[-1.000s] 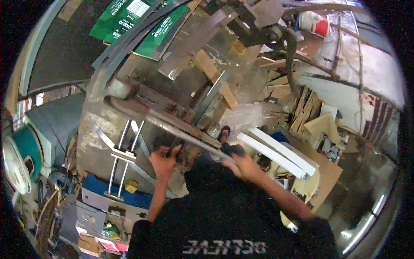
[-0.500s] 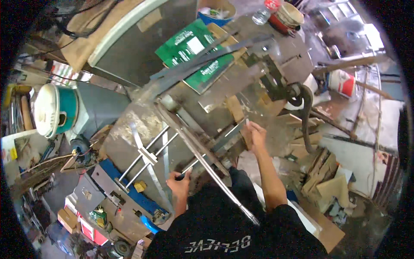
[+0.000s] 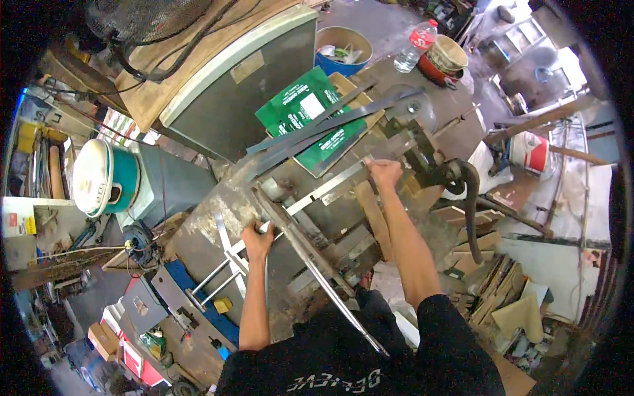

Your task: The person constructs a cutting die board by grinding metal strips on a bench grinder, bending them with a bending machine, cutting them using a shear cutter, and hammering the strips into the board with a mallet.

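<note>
A flat metal strip (image 3: pixel 330 187) runs slantwise over the workbench (image 3: pixel 191 224), passing at the long lever bar. Its far right end is pinched in my right hand (image 3: pixel 386 174). My left hand (image 3: pixel 257 239) is closed round the strip's near end, left of the bar, with a pale end showing by the fingers. The long lever bar (image 3: pixel 310 254) ends in a shiny metal pipe (image 3: pixel 350 310) that slants toward my body. Just beyond my left hand lies a frame of thin metal rods and flat strips (image 3: pixel 212 280), partly hidden by my forearm.
Dark flat bars (image 3: pixel 323 129) lie across a green cardboard piece (image 3: pixel 290 109). A plastic bottle (image 3: pixel 416 46) and a blue bucket (image 3: pixel 343 66) stand at the back. A curved iron hook (image 3: pixel 472 211) juts out at right. A teal pot (image 3: pixel 122 181) sits left.
Both hands have moved up and away from my body. The strip has shifted with them, now lying farther across the bench. The view has also shifted slightly.
</note>
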